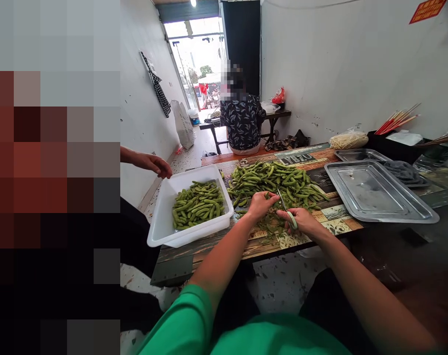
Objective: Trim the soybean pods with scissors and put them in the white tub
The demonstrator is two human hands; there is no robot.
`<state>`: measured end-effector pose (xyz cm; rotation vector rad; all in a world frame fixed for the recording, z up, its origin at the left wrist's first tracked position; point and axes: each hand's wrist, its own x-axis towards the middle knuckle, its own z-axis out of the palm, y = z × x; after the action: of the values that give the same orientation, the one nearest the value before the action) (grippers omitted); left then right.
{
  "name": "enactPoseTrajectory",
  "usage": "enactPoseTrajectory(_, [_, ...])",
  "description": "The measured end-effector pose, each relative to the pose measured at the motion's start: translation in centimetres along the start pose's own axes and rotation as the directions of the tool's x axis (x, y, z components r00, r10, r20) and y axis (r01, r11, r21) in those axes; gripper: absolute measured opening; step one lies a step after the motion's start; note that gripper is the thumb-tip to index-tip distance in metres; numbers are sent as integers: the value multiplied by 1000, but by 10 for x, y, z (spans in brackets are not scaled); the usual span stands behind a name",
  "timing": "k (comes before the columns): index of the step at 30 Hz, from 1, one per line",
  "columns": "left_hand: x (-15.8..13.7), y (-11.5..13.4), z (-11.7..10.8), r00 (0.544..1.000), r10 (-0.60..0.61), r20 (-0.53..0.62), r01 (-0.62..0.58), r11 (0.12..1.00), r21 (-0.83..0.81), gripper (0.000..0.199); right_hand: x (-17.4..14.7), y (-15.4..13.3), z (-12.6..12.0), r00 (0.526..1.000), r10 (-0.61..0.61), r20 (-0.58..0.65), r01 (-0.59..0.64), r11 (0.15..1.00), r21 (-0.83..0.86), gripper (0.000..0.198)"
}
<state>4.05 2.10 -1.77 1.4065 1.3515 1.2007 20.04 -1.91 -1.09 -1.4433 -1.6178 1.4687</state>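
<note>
My right hand [299,222] is closed round the pale green handles of a pair of scissors [292,220], whose blades point up and away toward my other hand. Between the pinched fingers of my left hand [262,203] is a green bean pod [267,195], close beside the blades. Just beyond both hands lies a large heap of green pods [271,175] on the patterned table [258,248]. Small trimmed scraps [271,224] are scattered under my hands. To the left, a white plastic tub [163,228] holds many more pods.
Another person's hand [159,165] is at the tub's far left rim. Metal trays [379,192] lie on the right, near a black box [394,140] with skewers and a bagged pale bundle [349,139]. A person in a patterned shirt [242,121] sits beyond the table.
</note>
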Motion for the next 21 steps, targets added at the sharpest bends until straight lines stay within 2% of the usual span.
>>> enactPoseTrajectory(2, [-1,1,-1,1000,-13,16,14,999,-32,34,2,1,0,999,-20,-28,19,999,-37,46])
enactPoseTrajectory(6, [-1,3,-3,992,-79,93,88,992,-93,43,5,2,-1,982,-138,-129,113,976,-183,46])
enactPoseTrajectory(11, [-3,9,-11,976,-103,192,117,991,-59,46,5,3,-4,948,-255,-189,163,903,-398,47])
enactPoseTrajectory(14, [-3,10,-15,974,-109,200,117,993,-30,46,6,6,-4,964,-210,-163,139,921,-364,44])
enactPoseTrajectory(17, [-3,8,-16,968,-137,211,156,984,-80,45,6,11,-2,969,-195,-151,150,952,-265,42])
enactPoseTrajectory(21, [-4,8,-15,917,-204,342,282,939,-195,41,2,11,-2,984,-150,-101,142,987,-82,40])
